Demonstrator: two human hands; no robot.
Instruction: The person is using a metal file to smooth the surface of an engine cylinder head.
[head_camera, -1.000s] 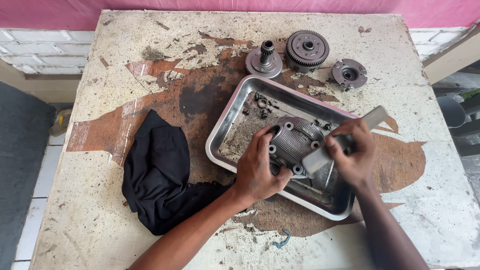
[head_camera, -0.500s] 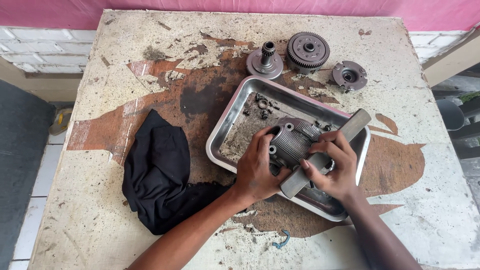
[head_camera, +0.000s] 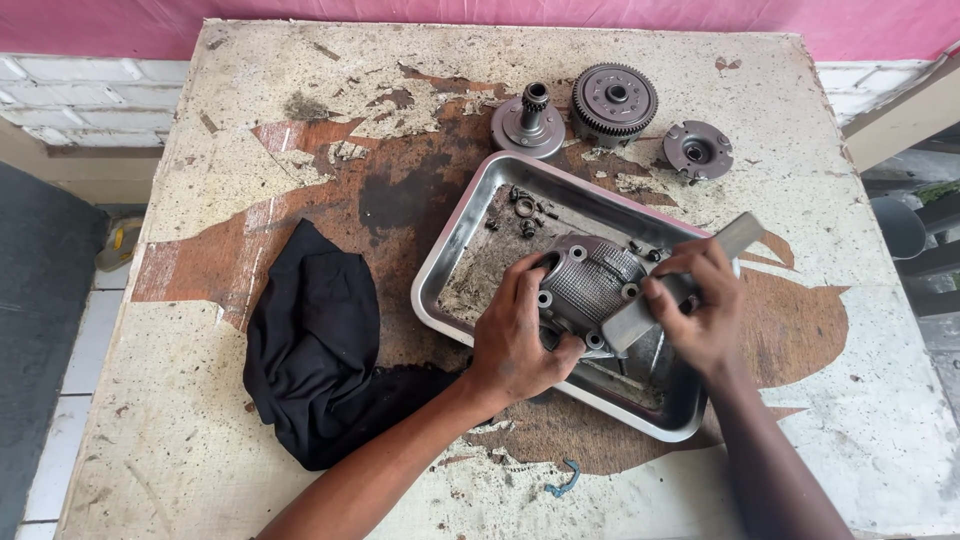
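A grey cast-metal engine cover (head_camera: 590, 285) with a ribbed face and bolt holes lies in a shallow steel tray (head_camera: 470, 240). My left hand (head_camera: 515, 340) grips the cover's near-left edge and holds it down. My right hand (head_camera: 700, 315) is closed around a flat grey metal bar (head_camera: 740, 235) that lies slanted, its lower end resting on the cover's right side. Several small bolts and washers (head_camera: 525, 210) sit in the tray's far corner, in dirty residue.
A black rag (head_camera: 315, 345) lies crumpled left of the tray. Behind the tray stand a hub with a gear shaft (head_camera: 528, 122), a toothed clutch drum (head_camera: 612, 103) and a small round plate (head_camera: 697, 150). The tabletop is worn and stained; its edges drop to the floor on both sides.
My right hand has turned the flat bar and slid it along the cover, so its far end now points up to the right. My left hand stays on the cover.
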